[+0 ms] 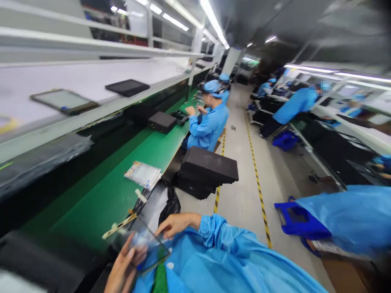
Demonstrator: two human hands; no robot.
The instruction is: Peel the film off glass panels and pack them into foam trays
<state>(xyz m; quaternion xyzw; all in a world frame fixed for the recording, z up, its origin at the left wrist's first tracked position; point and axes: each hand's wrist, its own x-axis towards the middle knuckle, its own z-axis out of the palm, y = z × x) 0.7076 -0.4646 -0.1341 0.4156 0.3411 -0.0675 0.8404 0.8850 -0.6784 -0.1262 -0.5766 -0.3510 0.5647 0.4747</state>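
Note:
Low in the view, close to my lap, a thin see-through panel [154,251] with a dark edge is tilted between my hands. My left hand [126,260] is closed on its left side, with the fingers partly blurred behind it. My right hand [174,225] is bent over the upper right edge, thumb and fingers pinching there. A green strip [160,278] lies on my blue smock below the panel. Just beyond, at the bench edge, are a pale narrow tool [119,226] and a black plastic bag [170,201].
A stack of flat panels [143,175] lies on the green bench [100,195]. Black foam blocks [210,162] stand at the bench's right. Farther along sits a co-worker [207,118] near a black box [161,122]. Blue stools [301,219] and other people are across the aisle.

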